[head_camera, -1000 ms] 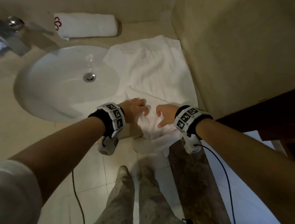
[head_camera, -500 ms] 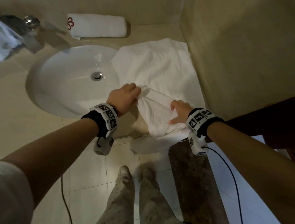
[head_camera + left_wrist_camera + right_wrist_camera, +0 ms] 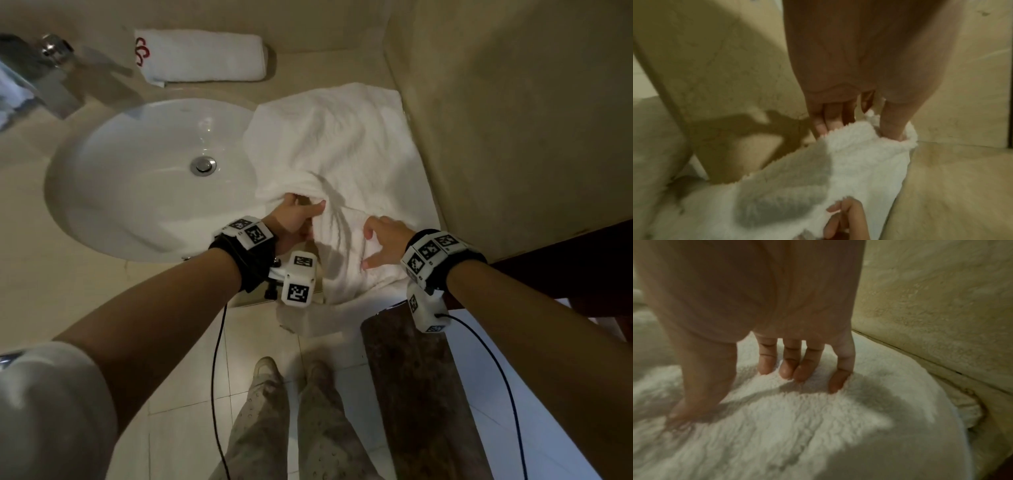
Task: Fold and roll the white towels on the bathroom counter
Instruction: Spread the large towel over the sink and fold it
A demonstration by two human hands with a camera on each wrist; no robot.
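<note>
Our left hand pinches the near edge of the rumpled white terry towel; our right hand presses flat alongside. The towel stretches away across the beige stone worktop.

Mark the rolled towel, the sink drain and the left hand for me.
rolled towel [image 3: 202, 54]: head view, middle of the finished roll by the back wall.
sink drain [image 3: 203, 165]: head view, centre of the metal plug.
left hand [image 3: 294, 219]: head view, back of the hand gripping the flat towel's edge.
</note>
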